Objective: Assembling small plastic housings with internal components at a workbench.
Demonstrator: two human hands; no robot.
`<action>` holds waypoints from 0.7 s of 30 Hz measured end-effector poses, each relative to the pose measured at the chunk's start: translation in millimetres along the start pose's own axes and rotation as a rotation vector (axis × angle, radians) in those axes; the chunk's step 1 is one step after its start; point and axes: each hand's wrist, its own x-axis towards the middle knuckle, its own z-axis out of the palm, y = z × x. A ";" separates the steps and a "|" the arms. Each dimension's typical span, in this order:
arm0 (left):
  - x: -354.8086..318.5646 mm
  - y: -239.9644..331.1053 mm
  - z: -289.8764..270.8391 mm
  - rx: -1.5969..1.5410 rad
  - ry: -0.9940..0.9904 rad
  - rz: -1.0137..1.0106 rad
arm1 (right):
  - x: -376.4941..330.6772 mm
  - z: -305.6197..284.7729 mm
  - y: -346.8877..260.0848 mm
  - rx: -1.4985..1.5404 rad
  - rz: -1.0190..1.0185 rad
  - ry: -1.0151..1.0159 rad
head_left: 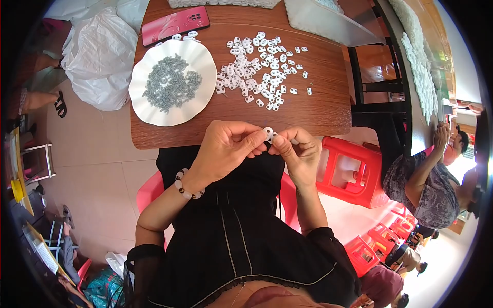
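Observation:
In front of me, at the near edge of the wooden table, my left hand pinches a small white plastic piece with holes in it. My right hand has its thumb and forefinger closed on a second white piece, touching the first. The fingertips hide part of both, so I cannot tell whether they are joined. Beyond my left hand a white plate with a wavy rim holds a heap of small grey pins. Many loose white two-hole pieces lie scattered to the plate's right.
A pink phone lies at the table's far left. White trays stand at the back. A white plastic bag sits left of the table, a red stool to the right. People work at another table on the right.

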 end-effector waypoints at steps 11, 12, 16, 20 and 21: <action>-6.9 5.3 -7.6 0.145 0.084 0.029 | 7.1 6.4 -4.0 -0.174 0.002 -0.065; -9.7 5.1 -8.9 0.209 0.099 0.088 | 6.8 8.7 -6.8 -0.271 0.016 -0.082; -3.3 -4.1 1.5 0.380 0.116 0.361 | -3.5 -6.0 2.9 -0.237 0.031 0.022; -8.3 1.6 3.2 0.469 0.088 0.368 | -2.1 -0.2 2.9 -0.099 -0.030 0.012; -10.2 2.2 -0.4 0.536 0.131 0.408 | 0.3 -0.7 3.0 -0.141 -0.031 -0.021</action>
